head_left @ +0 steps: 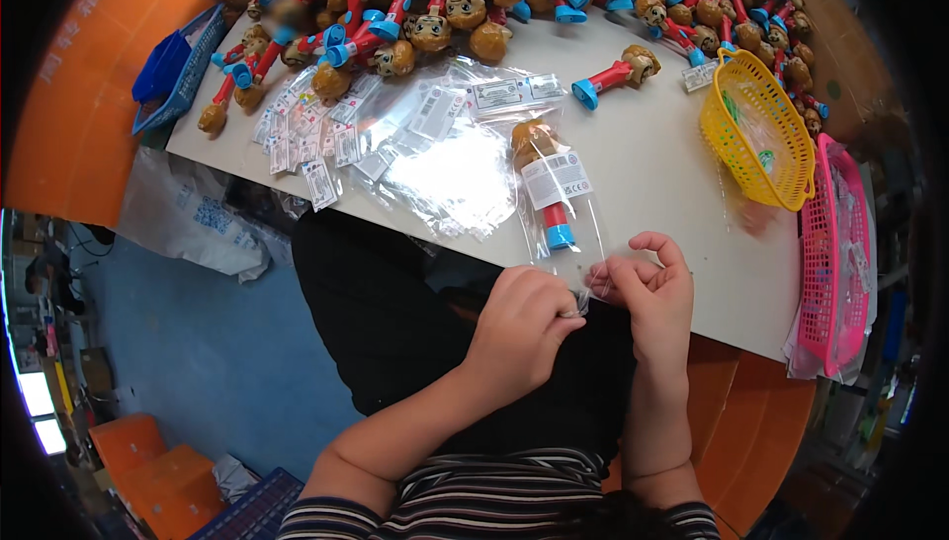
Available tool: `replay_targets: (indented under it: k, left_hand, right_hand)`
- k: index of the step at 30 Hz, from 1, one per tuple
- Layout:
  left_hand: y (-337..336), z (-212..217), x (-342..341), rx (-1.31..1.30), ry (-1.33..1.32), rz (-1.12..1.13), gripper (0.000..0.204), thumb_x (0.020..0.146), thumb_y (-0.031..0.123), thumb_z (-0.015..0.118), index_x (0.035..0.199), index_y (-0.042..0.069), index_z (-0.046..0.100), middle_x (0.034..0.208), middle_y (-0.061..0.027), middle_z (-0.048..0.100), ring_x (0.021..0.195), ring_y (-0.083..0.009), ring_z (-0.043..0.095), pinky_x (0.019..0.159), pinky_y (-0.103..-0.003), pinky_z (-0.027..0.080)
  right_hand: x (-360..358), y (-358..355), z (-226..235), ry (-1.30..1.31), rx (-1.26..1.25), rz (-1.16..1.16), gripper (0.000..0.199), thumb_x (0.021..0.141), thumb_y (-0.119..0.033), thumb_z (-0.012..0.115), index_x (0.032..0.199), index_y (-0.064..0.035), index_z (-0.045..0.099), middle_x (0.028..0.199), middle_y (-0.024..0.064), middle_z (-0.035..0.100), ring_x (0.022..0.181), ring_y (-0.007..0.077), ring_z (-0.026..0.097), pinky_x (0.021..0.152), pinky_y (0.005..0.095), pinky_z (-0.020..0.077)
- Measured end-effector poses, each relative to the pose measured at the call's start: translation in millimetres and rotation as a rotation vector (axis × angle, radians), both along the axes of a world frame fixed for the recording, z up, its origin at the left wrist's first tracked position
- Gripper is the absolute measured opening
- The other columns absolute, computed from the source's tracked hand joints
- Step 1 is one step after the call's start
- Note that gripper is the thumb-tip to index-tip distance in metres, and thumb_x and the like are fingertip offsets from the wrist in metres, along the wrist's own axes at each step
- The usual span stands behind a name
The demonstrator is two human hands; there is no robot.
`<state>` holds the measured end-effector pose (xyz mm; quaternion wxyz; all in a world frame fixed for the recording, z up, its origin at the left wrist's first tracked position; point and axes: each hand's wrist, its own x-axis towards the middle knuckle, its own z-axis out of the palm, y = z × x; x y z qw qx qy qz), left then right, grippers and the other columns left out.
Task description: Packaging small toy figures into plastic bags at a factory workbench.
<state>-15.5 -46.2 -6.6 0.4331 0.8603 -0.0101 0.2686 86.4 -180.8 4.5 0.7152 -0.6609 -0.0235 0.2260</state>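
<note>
A clear plastic bag (584, 247) lies at the table's front edge, its near end hanging over towards me. Inside it is a candy dispenser (557, 219) with a brown-haired head, red stem and blue foot, and a white printed label (556, 180) sits across its middle. My left hand (524, 328) is closed, pinching the bag's near end. On the right side of that end, my right hand (647, 293) holds the plastic between thumb and fingers, its index finger raised. Left of the bag lie a shiny pile of flat clear bags (445, 179) and many small printed slips (316, 140).
A heap of similar dispensers (465, 8) covers the table's far side. One loose dispenser (618, 76) lies apart. A yellow basket (756, 135) and a pink basket (835, 263) stand at the right. At the far left edge is a blue basket (193, 71).
</note>
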Motion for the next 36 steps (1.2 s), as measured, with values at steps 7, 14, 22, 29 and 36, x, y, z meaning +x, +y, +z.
replay_targets:
  k: [7,14,22,29,36]
  left_hand:
    - [67,18,-22,-1.226,-0.029,-0.078,0.016,0.095,0.018,0.054,0.089,0.007,0.045,0.091,-0.0033,0.046,0.087,-0.0154,0.044,0.077,-0.028,0.040]
    - [84,84,66,-0.902,-0.033,-0.098,0.021,0.096,0.019,0.054,0.105,0.000,0.055,0.096,-0.0042,0.056,0.088,-0.0115,0.053,0.077,-0.025,0.043]
    - [-53,94,316,-0.421,0.209,-0.227,0.020,0.082,0.019,0.066,0.080,-0.001,0.068,0.071,-0.0061,0.064,0.064,-0.0141,0.058,0.064,-0.029,0.049]
    - [-51,76,305,0.512,0.044,-0.098,0.010,0.076,0.012,0.069,0.080,0.003,0.071,0.089,-0.0184,0.067,0.082,-0.0367,0.065,0.073,-0.043,0.053]
    - [25,92,213,0.421,0.032,-0.145,0.036,0.074,0.018,0.074,0.106,0.005,0.066,0.105,-0.0159,0.064,0.097,-0.0326,0.061,0.084,-0.037,0.049]
  right_hand:
    - [11,-9,2,0.087,0.036,0.082,0.017,0.088,0.001,0.056,0.101,-0.0016,0.046,0.079,0.0129,0.067,0.073,0.0156,0.066,0.067,0.0250,0.0554]
    - [11,-15,-4,0.099,0.058,0.135,0.010,0.088,-0.001,0.056,0.096,-0.0011,0.051,0.082,0.0103,0.066,0.076,0.0140,0.066,0.067,0.0221,0.0526]
    - [3,-11,-10,0.120,0.168,0.136,0.011,0.089,0.000,0.056,0.099,0.0009,0.051,0.085,0.0104,0.065,0.080,0.0158,0.067,0.071,0.0228,0.0534]
    - [9,-22,-9,0.116,0.123,0.167,0.013,0.089,0.000,0.057,0.100,0.0030,0.051,0.086,0.0095,0.065,0.083,0.0154,0.066,0.075,0.0243,0.0538]
    - [7,-24,9,-0.119,-0.073,0.193,0.015,0.085,0.000,0.063,0.099,0.0029,0.057,0.085,0.0076,0.064,0.077,0.0098,0.063,0.069,0.0208,0.0509]
